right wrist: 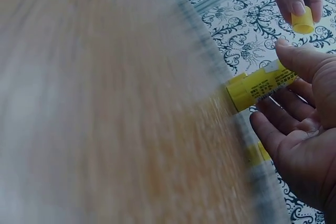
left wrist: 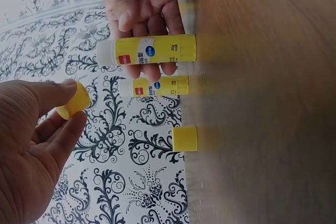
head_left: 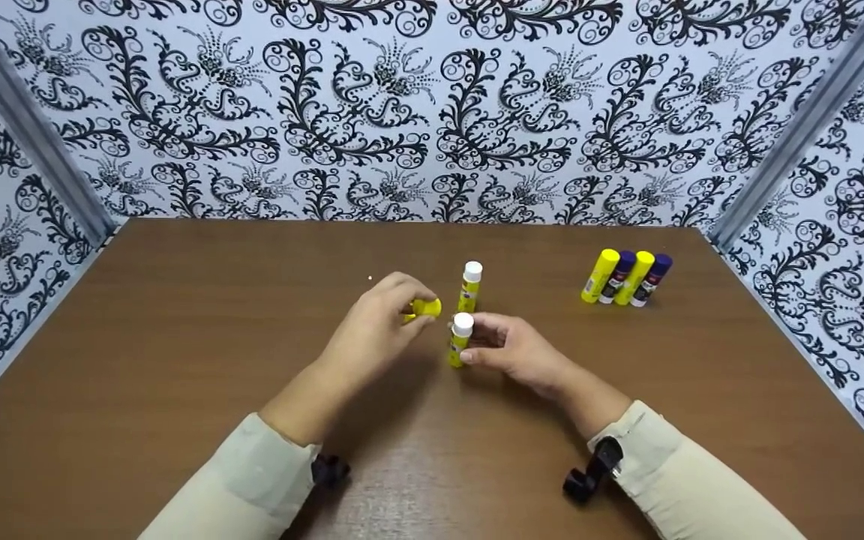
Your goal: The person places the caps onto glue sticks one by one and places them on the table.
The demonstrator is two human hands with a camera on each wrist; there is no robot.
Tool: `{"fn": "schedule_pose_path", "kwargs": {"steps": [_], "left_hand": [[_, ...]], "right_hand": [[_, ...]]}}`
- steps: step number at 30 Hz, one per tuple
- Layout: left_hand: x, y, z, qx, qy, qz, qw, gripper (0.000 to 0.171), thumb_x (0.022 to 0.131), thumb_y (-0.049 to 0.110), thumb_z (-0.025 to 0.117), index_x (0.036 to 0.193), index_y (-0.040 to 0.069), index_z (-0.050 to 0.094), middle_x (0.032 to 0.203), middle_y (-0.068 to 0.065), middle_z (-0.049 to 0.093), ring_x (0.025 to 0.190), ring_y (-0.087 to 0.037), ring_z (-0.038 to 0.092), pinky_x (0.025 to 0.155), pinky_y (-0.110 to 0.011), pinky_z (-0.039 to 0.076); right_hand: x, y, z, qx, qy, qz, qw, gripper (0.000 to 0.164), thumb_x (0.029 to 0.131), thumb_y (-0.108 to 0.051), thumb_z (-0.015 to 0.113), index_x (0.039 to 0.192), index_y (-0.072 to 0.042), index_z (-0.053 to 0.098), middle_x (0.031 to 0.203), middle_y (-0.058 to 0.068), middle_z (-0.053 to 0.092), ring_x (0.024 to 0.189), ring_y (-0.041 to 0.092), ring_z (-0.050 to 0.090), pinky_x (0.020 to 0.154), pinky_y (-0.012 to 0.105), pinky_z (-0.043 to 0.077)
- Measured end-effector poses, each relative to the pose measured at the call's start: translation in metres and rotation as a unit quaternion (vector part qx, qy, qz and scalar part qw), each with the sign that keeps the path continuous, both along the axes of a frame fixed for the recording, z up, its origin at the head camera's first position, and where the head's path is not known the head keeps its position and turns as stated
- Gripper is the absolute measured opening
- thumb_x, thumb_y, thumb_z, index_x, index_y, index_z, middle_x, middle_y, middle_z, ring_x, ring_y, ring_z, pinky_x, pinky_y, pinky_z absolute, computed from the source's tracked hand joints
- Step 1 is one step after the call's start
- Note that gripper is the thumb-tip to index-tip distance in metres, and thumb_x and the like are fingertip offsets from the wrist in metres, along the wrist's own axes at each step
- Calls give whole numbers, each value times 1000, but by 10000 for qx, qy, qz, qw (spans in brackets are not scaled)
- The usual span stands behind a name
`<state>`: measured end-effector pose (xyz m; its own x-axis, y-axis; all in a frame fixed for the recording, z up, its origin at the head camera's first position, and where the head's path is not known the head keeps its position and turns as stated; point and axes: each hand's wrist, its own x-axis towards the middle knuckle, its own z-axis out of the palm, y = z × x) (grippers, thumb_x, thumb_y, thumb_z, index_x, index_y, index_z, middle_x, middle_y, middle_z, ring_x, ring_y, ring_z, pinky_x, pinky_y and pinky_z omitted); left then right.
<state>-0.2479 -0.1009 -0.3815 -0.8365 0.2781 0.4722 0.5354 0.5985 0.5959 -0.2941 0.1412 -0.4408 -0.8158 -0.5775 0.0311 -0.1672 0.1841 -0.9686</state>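
My left hand [head_left: 379, 319] pinches a yellow glue stick cap [left wrist: 73, 100] between thumb and fingertips, raised above the table. A yellow glue stick with a white top [head_left: 460, 345] stands upright and uncapped close to it. Around that stick my right hand [head_left: 518, 349] is spread, fingers reaching behind it and thumb at its near side; the left wrist view has a small gap between thumb and stick. Just beyond stands a second uncapped yellow glue stick [head_left: 469, 289], also white-topped. Another yellow cap [left wrist: 185, 139] sits on the table, mostly hidden by my left hand in the head view.
Several capped glue sticks [head_left: 625, 277], yellow and dark purple by turns, stand in a row at the back right of the brown wooden table [head_left: 177, 300]. Patterned black-and-white panels [head_left: 402, 112] wall in the back and sides.
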Motion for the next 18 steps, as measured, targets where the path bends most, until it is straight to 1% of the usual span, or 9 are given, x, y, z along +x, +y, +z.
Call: {"fn": "schedule_pose_path", "kwargs": {"steps": [6, 8, 14, 18], "left_hand": [[-1, 0, -2, -101, 100, 69, 9999, 19, 90, 5, 81, 107, 9, 75, 110, -4, 70, 100, -20, 71, 90, -30, 62], [-1, 0, -3, -93, 100, 44, 9999, 18, 90, 6, 80, 107, 8, 75, 111, -4, 70, 101, -20, 70, 91, -32, 62], [-1, -1, -2, -46, 18, -22, 10000, 18, 91, 6, 79, 108, 8, 75, 111, -5, 69, 103, -21, 70, 93, -36, 63], [1, -1, 0, -45, -36, -12, 10000, 18, 91, 5, 79, 108, 8, 75, 112, -5, 69, 103, -22, 70, 93, -37, 63]], "right_hand": [[-3, -1, -6, 96, 83, -44, 9999, 51, 92, -9, 77, 139, 4, 61, 133, 22, 68, 122, 26, 64, 98, 22, 55], [-3, -1, -6, 115, 113, -73, 9998, 49, 93, -8, 77, 138, 3, 62, 134, 21, 68, 121, 25, 64, 98, 22, 55], [-3, -2, -7, 109, 165, -123, 9997, 44, 94, -7, 75, 135, 4, 65, 131, 20, 69, 115, 20, 66, 96, 22, 56], [-4, -3, -8, 165, 148, -168, 9996, 41, 93, -8, 76, 133, 1, 67, 128, 16, 71, 114, 18, 66, 96, 23, 56]]}}
